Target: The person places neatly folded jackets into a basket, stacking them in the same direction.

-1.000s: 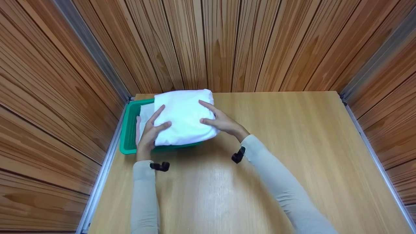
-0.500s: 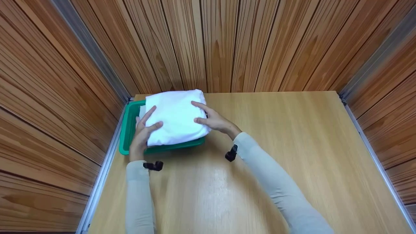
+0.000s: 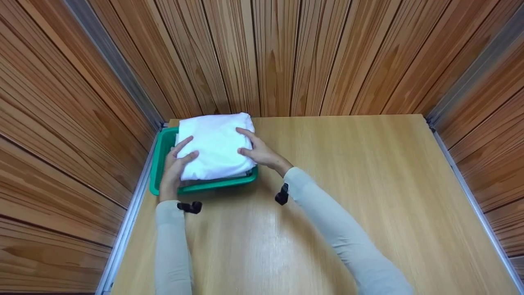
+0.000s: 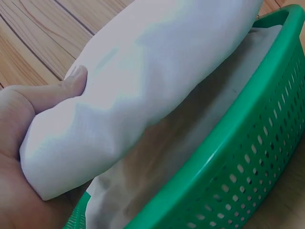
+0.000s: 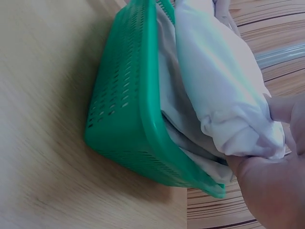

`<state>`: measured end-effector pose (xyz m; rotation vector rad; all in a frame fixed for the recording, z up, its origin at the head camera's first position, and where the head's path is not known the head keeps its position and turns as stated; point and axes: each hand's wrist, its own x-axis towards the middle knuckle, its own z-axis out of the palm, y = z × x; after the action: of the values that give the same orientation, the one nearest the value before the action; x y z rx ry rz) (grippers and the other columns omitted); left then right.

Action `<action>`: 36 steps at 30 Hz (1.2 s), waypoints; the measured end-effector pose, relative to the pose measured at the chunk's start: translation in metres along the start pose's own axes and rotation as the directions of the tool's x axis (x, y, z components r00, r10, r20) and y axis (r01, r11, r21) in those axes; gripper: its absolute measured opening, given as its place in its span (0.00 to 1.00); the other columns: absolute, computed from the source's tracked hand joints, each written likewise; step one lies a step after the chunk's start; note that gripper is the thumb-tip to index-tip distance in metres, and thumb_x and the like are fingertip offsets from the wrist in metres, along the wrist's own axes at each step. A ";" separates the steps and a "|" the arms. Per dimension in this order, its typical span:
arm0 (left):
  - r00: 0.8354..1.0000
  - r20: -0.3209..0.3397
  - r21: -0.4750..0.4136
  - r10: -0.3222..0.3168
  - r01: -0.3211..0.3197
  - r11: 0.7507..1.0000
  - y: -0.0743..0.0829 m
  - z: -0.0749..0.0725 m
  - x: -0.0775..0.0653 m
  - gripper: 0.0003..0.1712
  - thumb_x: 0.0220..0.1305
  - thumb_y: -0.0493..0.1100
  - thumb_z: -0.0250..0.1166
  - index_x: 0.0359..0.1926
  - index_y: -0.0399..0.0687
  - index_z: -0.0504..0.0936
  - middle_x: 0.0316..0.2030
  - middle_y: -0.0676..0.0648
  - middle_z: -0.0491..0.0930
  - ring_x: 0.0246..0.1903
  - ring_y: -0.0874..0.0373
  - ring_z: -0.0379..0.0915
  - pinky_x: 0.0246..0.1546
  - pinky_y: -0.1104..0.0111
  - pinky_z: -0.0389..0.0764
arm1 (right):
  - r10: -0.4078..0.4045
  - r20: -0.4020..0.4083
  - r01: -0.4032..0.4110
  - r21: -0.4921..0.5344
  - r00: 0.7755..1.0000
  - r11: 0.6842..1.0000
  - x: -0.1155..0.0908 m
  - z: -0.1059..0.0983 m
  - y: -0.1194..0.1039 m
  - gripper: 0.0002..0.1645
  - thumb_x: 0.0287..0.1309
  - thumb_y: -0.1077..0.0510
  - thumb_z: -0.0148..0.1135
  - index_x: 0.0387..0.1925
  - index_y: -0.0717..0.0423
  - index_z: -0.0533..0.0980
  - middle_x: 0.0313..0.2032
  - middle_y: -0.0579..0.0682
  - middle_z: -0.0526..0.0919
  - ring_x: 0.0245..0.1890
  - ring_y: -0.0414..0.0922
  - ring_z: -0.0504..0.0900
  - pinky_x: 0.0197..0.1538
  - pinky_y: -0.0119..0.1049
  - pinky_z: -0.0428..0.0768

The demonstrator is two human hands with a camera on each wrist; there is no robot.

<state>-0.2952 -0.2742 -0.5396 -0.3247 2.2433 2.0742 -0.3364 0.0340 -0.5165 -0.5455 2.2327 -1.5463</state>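
Observation:
A folded white cloth (image 3: 215, 145), thick and soft, lies over the top of a green perforated plastic basket (image 3: 217, 185). My left hand (image 3: 174, 170) grips its left side, thumb (image 4: 74, 83) on top and the palm under the edge. On the opposite side my right hand (image 3: 262, 152) holds the cloth, thumb and fingers spread around its edge. Seen from the right wrist, the cloth's end (image 5: 243, 136) is bunched between thumb and fingers. Below it, more light folded fabric (image 5: 178, 102) fills the basket, and a gap shows between the two in the left wrist view.
The basket stands at the back left of a light wooden table (image 3: 327, 184), close to the left metal rail (image 3: 135, 221). Wood-panelled walls (image 3: 270, 61) rise behind and at both sides. Black wrist cameras (image 3: 190, 207) sit on both sleeves.
Both hands have carried the white cloth leftward, so it now lies more squarely over the basket. More of the basket's front rim shows, and the fabric at its left is mostly covered.

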 end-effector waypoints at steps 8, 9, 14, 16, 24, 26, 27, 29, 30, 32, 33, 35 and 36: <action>0.999 -0.015 0.065 -0.028 0.029 0.997 -0.011 -0.003 0.005 0.34 0.77 0.47 0.66 0.79 0.58 0.70 0.87 0.51 0.25 0.84 0.54 0.08 0.81 0.43 0.17 | 0.032 -0.024 -0.034 -0.098 0.999 0.995 0.006 0.012 0.008 0.40 0.79 0.54 0.58 0.84 0.33 0.56 0.86 0.56 0.49 0.86 0.58 0.49 0.83 0.64 0.53; 0.999 -0.018 0.072 -0.034 0.036 0.997 -0.013 -0.003 0.005 0.34 0.77 0.47 0.66 0.79 0.57 0.70 0.86 0.50 0.23 0.84 0.53 0.08 0.81 0.44 0.17 | 0.032 -0.016 -0.034 -0.112 0.999 0.993 0.006 0.013 0.008 0.40 0.80 0.54 0.57 0.85 0.35 0.55 0.86 0.56 0.49 0.85 0.58 0.50 0.83 0.63 0.53; 0.998 -0.019 0.097 -0.058 0.059 0.994 -0.019 -0.003 0.001 0.35 0.75 0.45 0.68 0.79 0.53 0.71 0.85 0.50 0.18 0.84 0.49 0.08 0.85 0.46 0.30 | 0.029 0.036 -0.021 -0.206 0.999 0.978 0.007 0.018 0.010 0.40 0.81 0.54 0.55 0.86 0.41 0.53 0.85 0.56 0.53 0.85 0.55 0.54 0.84 0.57 0.55; 0.998 -0.013 0.107 -0.067 0.068 0.992 -0.019 -0.003 0.000 0.35 0.74 0.45 0.69 0.79 0.52 0.71 0.85 0.52 0.17 0.84 0.49 0.08 0.85 0.48 0.38 | 0.036 0.050 -0.023 -0.239 0.998 0.971 0.008 0.019 0.010 0.40 0.82 0.52 0.54 0.86 0.41 0.51 0.85 0.54 0.53 0.85 0.54 0.53 0.84 0.55 0.55; 0.990 -0.026 0.206 -0.142 0.144 0.968 -0.018 0.002 -0.002 0.34 0.76 0.46 0.66 0.79 0.53 0.70 0.85 0.52 0.17 0.85 0.46 0.14 0.85 0.45 0.36 | 0.076 0.097 -0.042 -0.315 0.992 0.948 0.007 0.024 0.005 0.40 0.84 0.51 0.51 0.87 0.43 0.48 0.86 0.51 0.51 0.85 0.52 0.55 0.84 0.53 0.57; 0.981 -0.032 0.220 -0.191 0.194 0.956 -0.017 0.004 -0.002 0.35 0.76 0.46 0.66 0.80 0.54 0.69 0.87 0.52 0.22 0.86 0.46 0.21 0.85 0.45 0.38 | 0.090 0.115 -0.046 -0.343 0.989 0.938 0.006 0.025 0.003 0.40 0.84 0.52 0.51 0.87 0.45 0.47 0.84 0.55 0.58 0.74 0.49 0.72 0.79 0.48 0.68; 0.976 -0.039 0.228 -0.212 0.216 0.950 -0.016 0.005 -0.002 0.35 0.77 0.46 0.65 0.80 0.55 0.69 0.87 0.51 0.28 0.86 0.46 0.26 0.85 0.44 0.38 | 0.101 0.123 -0.050 -0.359 0.987 0.932 0.007 0.025 0.002 0.41 0.84 0.52 0.50 0.87 0.46 0.46 0.80 0.57 0.66 0.64 0.48 0.79 0.74 0.44 0.74; 0.966 -0.045 0.243 -0.253 0.256 0.936 -0.015 0.007 -0.001 0.35 0.77 0.46 0.65 0.81 0.56 0.67 0.88 0.49 0.38 0.86 0.46 0.34 0.85 0.44 0.41 | 0.125 0.132 -0.063 -0.396 0.983 0.916 0.007 0.026 -0.001 0.41 0.84 0.52 0.50 0.87 0.48 0.45 0.62 0.61 0.80 0.40 0.44 0.80 0.56 0.38 0.80; 0.962 -0.050 0.253 -0.267 0.271 0.929 -0.014 0.008 0.000 0.35 0.77 0.47 0.64 0.81 0.56 0.67 0.87 0.48 0.43 0.86 0.46 0.38 0.85 0.44 0.41 | 0.138 0.133 -0.072 -0.412 0.982 0.908 0.008 0.026 -0.002 0.40 0.85 0.52 0.49 0.87 0.48 0.45 0.51 0.60 0.82 0.31 0.43 0.74 0.47 0.37 0.78; 0.954 -0.066 0.276 -0.291 0.298 0.914 -0.012 0.010 0.002 0.36 0.77 0.47 0.64 0.81 0.58 0.67 0.86 0.45 0.51 0.85 0.45 0.41 0.84 0.42 0.41 | 0.171 0.129 -0.101 -0.427 0.977 0.899 0.008 0.027 -0.004 0.40 0.85 0.51 0.49 0.87 0.47 0.45 0.34 0.55 0.74 0.22 0.43 0.65 0.36 0.36 0.72; 0.952 -0.070 0.285 -0.299 0.307 0.908 -0.011 0.010 0.003 0.36 0.77 0.48 0.64 0.81 0.58 0.66 0.86 0.45 0.52 0.85 0.45 0.42 0.84 0.42 0.41 | 0.187 0.123 -0.116 -0.434 0.975 0.893 0.009 0.028 -0.005 0.40 0.85 0.51 0.49 0.87 0.45 0.45 0.31 0.52 0.71 0.21 0.41 0.65 0.34 0.35 0.71; 0.947 -0.075 0.300 -0.311 0.319 0.899 -0.011 0.011 0.004 0.36 0.77 0.48 0.64 0.82 0.58 0.66 0.86 0.45 0.52 0.85 0.44 0.41 0.84 0.42 0.41 | 0.216 0.116 -0.145 -0.437 0.970 0.888 0.010 0.029 -0.006 0.41 0.85 0.50 0.49 0.87 0.43 0.44 0.27 0.49 0.69 0.20 0.41 0.67 0.32 0.33 0.71; 0.948 -0.074 0.306 -0.311 0.318 0.897 -0.010 0.012 0.004 0.36 0.77 0.47 0.64 0.82 0.58 0.65 0.86 0.45 0.51 0.85 0.44 0.40 0.84 0.42 0.42 | 0.228 0.113 -0.157 -0.438 0.967 0.885 0.010 0.030 -0.007 0.41 0.85 0.50 0.49 0.87 0.42 0.44 0.27 0.48 0.68 0.20 0.41 0.68 0.31 0.32 0.71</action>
<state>-0.2977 -0.2638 -0.5514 -0.6412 2.3009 1.5345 -0.3291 0.0031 -0.5210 -0.5242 2.4170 -0.8801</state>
